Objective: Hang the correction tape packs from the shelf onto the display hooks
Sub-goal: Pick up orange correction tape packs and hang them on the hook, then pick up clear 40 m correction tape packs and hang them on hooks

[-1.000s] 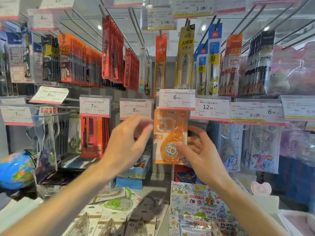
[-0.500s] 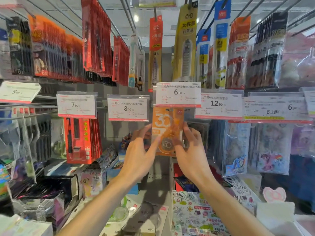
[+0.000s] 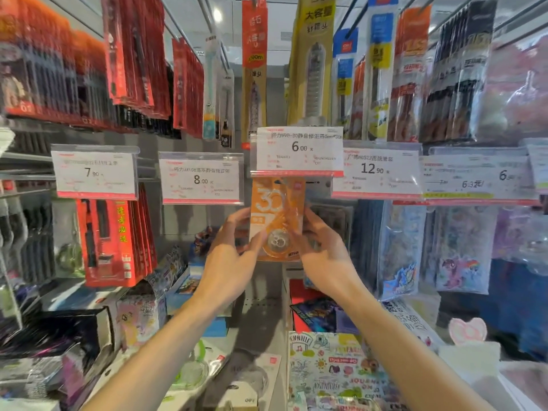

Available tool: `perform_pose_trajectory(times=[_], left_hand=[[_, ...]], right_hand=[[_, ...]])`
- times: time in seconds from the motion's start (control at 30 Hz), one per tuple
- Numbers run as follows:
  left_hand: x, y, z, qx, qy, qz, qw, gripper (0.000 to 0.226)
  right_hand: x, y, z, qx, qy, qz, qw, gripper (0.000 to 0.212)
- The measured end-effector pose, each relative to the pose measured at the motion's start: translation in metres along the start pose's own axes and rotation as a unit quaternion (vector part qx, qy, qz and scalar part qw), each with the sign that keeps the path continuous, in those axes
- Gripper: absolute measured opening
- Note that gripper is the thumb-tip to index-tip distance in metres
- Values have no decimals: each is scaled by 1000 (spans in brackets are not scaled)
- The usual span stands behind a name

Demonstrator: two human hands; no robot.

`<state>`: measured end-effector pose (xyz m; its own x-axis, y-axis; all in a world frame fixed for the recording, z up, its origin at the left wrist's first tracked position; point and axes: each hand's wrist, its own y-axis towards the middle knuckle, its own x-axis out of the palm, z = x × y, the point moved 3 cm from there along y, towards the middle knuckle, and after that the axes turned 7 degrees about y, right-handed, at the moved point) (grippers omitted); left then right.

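Bright, even shop lighting, with a round ceiling lamp (image 3: pixel 217 15) glowing at top centre. Motion blur smears the red hanging packs (image 3: pixel 44 69) at left; wide-angle distortion bends the frame edges. Glare whitens the price tags (image 3: pixel 299 149).

We saw white price tags (image 3: pixel 95 172) in a row across the rack, reading 7.90, 8.00, 6.00 and 12.90. Red packs (image 3: pixel 114 241) hung under the leftmost tag. Cartoon pony pouches (image 3: pixel 456 250) hung at the right edge. A sticker book (image 3: pixel 335 366) lay on the bottom shelf.
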<state>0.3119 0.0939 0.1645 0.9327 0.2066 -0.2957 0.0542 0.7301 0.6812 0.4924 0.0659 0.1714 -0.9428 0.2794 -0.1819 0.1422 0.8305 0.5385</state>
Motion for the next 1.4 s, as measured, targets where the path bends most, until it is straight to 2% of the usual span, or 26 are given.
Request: perform_pose_trajectory(times=[0.3, 0.43, 0.7, 0.97, 1.4], left_hand=[[-42, -47, 25, -53, -29, 28, 998, 16], [-55, -81, 44, -50, -40, 44, 997, 11], [-87, -153, 45, -101, -71, 69, 990, 9], [-124, -180, 7, -132, -104, 62, 984, 12], [-262, -169, -110, -148, -77, -19, 986, 10]], right_hand=[[-40, -50, -16, 14, 32, 32, 999, 10], [-49, -83, -20, 26, 95, 16, 995, 8], [-36, -138, -21, 77, 171, -23, 982, 8], [10, -162, -29, 97, 149, -36, 983, 9], [172, -155, -30, 120, 75, -26, 990, 8]])
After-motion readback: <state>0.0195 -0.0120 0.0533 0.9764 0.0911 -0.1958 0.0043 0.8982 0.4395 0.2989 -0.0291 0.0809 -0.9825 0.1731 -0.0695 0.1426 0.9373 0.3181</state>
